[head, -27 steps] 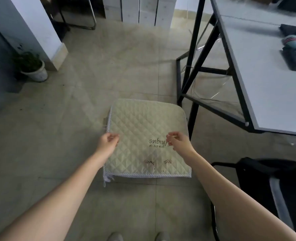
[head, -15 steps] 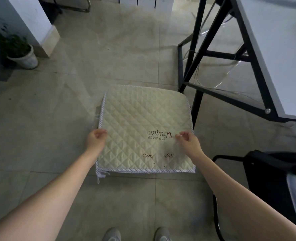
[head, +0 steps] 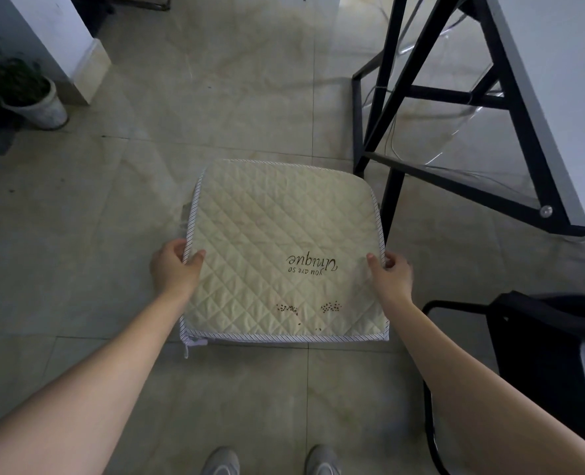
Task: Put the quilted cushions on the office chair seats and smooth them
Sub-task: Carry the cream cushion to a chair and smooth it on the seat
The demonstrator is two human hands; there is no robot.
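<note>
A cream quilted cushion [head: 277, 234] with striped piping and upside-down brown lettering lies flat in front of me, above the tiled floor; whatever carries it is hidden beneath it. My left hand [head: 174, 269] grips its left edge, thumb on top. At the right edge my right hand [head: 390, 275] pinches the piping in the same way. A black office chair [head: 538, 365] shows partly at the lower right, its seat dark and bare.
A white desk [head: 565, 97] on a black metal frame [head: 383, 108] stands at the right, one leg close behind the cushion. A potted plant [head: 34, 97] and a white pillar [head: 61, 42] are at the far left. My shoes [head: 270, 461] are at the bottom.
Both hands slid outward from the cushion's top surface to its left and right edges and closed on them. The view tilted further down.
</note>
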